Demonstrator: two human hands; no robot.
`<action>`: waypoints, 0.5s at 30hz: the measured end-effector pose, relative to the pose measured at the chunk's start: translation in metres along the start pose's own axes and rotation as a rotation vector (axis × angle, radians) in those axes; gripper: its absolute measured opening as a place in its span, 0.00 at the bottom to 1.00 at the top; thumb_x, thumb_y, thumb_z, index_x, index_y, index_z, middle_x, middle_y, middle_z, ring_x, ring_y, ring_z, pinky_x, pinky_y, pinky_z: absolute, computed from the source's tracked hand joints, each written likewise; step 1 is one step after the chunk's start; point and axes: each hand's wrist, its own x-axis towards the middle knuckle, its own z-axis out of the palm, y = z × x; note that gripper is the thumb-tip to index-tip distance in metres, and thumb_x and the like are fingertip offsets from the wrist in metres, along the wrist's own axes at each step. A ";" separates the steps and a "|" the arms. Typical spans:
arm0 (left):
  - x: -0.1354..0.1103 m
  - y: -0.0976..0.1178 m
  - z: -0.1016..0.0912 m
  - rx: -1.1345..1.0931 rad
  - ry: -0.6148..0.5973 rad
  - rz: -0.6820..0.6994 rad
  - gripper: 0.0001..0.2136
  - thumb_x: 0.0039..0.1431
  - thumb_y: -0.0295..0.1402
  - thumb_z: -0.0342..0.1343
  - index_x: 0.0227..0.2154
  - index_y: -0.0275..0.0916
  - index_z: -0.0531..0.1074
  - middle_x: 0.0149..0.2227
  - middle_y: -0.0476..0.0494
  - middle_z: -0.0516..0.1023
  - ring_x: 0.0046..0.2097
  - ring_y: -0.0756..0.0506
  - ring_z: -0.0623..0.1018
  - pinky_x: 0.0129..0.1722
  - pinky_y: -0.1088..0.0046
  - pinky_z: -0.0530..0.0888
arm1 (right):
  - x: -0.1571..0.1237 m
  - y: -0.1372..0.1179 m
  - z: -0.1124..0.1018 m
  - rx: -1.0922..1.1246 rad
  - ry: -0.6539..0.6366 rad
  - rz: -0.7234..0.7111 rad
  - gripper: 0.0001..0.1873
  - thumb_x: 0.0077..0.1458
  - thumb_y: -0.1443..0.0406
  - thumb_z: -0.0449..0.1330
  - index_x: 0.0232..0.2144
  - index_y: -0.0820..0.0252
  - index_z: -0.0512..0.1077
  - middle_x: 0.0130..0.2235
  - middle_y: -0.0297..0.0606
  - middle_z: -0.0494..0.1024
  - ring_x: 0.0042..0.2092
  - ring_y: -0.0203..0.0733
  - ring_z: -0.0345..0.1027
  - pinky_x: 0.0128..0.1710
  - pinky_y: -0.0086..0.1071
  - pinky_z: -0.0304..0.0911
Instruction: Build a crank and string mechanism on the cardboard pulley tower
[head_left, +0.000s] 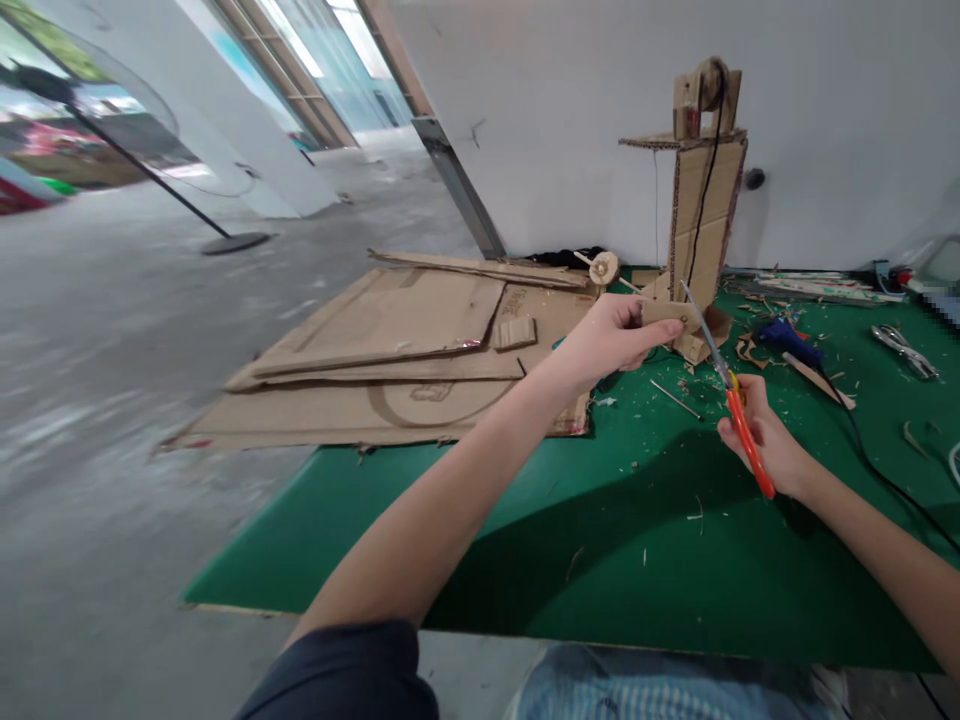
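My left hand (615, 335) pinches a small piece of cardboard (664, 314) between thumb and fingers, above the green table. In my right hand (769, 440) is a pair of scissors (742, 425) with red-orange handles, its blades pointing up and away from me. The blade tips lie at the right end of the cardboard piece; whether they touch it I cannot tell. Just behind both hands stands a tall cardboard tower (705, 215) with a roller and a black cord at its top. Its base is partly hidden by my left hand and the cardboard piece.
Large flat cardboard sheets (390, 315) cover the table's left side and overhang its edge. A blue glue gun (791, 342) with a black cable lies to the right, near metal pliers-like tool (904, 352). Scraps and a thin rod (675, 398) litter the green tabletop (525, 530).
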 end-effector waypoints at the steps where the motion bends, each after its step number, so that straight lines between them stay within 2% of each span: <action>1: 0.000 -0.002 0.003 -0.040 0.011 0.011 0.16 0.54 0.41 0.64 0.22 0.37 0.66 0.17 0.57 0.56 0.17 0.58 0.56 0.16 0.77 0.51 | 0.000 0.000 0.000 0.019 -0.002 0.008 0.21 0.62 0.53 0.56 0.50 0.50 0.50 0.33 0.28 0.60 0.29 0.35 0.56 0.28 0.32 0.57; 8: 0.000 -0.017 0.032 -0.228 0.146 0.021 0.18 0.54 0.45 0.64 0.23 0.37 0.66 0.17 0.56 0.62 0.18 0.57 0.61 0.17 0.78 0.55 | 0.001 -0.002 0.002 0.138 0.000 0.041 0.23 0.60 0.51 0.58 0.48 0.49 0.50 0.33 0.29 0.59 0.29 0.36 0.57 0.29 0.34 0.59; 15: -0.002 -0.019 0.039 -0.255 0.176 0.018 0.18 0.57 0.44 0.62 0.23 0.37 0.65 0.18 0.56 0.64 0.18 0.58 0.62 0.18 0.78 0.55 | 0.001 -0.004 0.003 0.132 0.021 0.049 0.24 0.60 0.51 0.58 0.48 0.51 0.51 0.31 0.27 0.60 0.27 0.35 0.57 0.28 0.32 0.59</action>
